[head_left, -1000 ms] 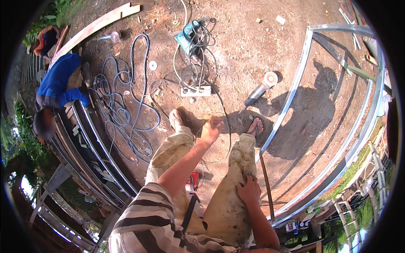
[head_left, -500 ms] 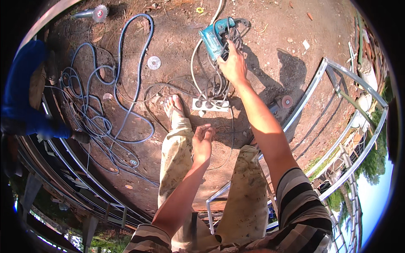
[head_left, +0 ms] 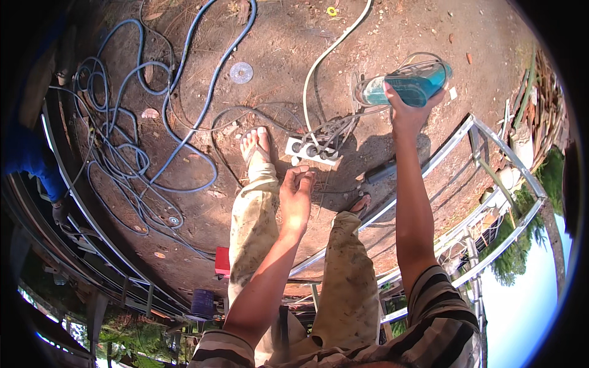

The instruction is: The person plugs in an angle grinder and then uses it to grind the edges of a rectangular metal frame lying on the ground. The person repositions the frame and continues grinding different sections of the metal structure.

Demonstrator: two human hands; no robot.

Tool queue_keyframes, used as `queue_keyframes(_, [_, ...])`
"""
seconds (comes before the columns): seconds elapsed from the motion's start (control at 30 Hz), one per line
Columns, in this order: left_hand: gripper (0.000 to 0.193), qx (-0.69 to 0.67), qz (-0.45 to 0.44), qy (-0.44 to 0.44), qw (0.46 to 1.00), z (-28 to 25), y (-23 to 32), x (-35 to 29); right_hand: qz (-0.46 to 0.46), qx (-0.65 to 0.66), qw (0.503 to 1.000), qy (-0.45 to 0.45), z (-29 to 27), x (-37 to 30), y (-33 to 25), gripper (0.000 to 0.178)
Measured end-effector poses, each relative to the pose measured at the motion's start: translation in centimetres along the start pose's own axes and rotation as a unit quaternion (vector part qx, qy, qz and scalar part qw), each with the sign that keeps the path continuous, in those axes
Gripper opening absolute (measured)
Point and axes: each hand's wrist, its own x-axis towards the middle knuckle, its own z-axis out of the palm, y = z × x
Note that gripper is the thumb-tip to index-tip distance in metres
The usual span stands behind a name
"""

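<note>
My right hand (head_left: 412, 115) is wrapped around a teal power drill (head_left: 423, 83), held up off the dirt at the far right. Loops of its dark cord hang about the drill and trail toward a tangle of cords (head_left: 336, 130). That tangle lies beside a white power strip (head_left: 292, 147) with several dark plugs in it. Just nearer than the strip, my left hand (head_left: 296, 193) has its fingers curled together. Whatever they may hold is too small to make out.
A blue hose (head_left: 210, 101) lies coiled at the left, near a cutting disc (head_left: 241, 73). A metal frame (head_left: 451, 141) runs along the right; a dark cylindrical tool (head_left: 380, 172) lies beside it. Another person's blue sleeve (head_left: 35, 161) shows at the left edge. A red box (head_left: 222, 262) stands by my leg.
My right hand has carried the drill to the right and turned it, with the cord stretching after it. My left hand stays close to the power strip. The view has shifted.
</note>
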Motion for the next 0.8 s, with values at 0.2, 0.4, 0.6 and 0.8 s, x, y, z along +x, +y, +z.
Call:
queue_keyframes(0.2, [0.019, 0.108, 0.058, -0.050, 0.991, 2.1, -0.4, 0.2, -0.083, 0.082, 0.983, 0.140, -11.7, -3.4, -9.6, 0.070])
queue_keyframes(0.4, [0.028, 0.213, 0.128, -0.091, 0.964, 4.7, -0.6, -0.9, -0.080, 0.181, 0.977, 0.079, -23.0, -5.3, -14.6, 0.072])
queue_keyframes(0.6, [0.023, 0.173, 0.093, -0.082, 0.977, 5.6, -4.1, -0.3, 0.076, -0.094, 0.989, -0.088, -25.4, -5.9, -18.5, 0.096])
queue_keyframes(0.8, [0.022, 0.127, 0.073, -0.067, 0.987, 6.1, -4.3, 1.0, 0.003, -0.081, 0.978, -0.191, -20.5, -4.5, -18.3, 0.121])
